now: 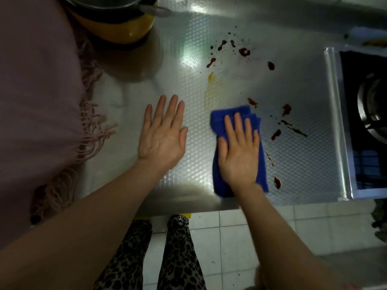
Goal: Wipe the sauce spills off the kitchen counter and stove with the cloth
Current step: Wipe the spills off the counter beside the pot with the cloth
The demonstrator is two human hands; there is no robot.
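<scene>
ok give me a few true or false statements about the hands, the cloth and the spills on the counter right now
1. The right hand presses flat on the blue cloth. True.
2. The left hand holds a second cloth. False: it rests open on the bare counter, holding nothing.
3. Dark sauce spots lie on the counter to the right of the cloth. True.
4. The counter has been wiped clean. False: many dark spots and a yellow streak remain.
5. The stove burner is at the right edge of the view. True.
6. The yellow pot stands on the stove. False: it stands on the counter at the far left.
</scene>
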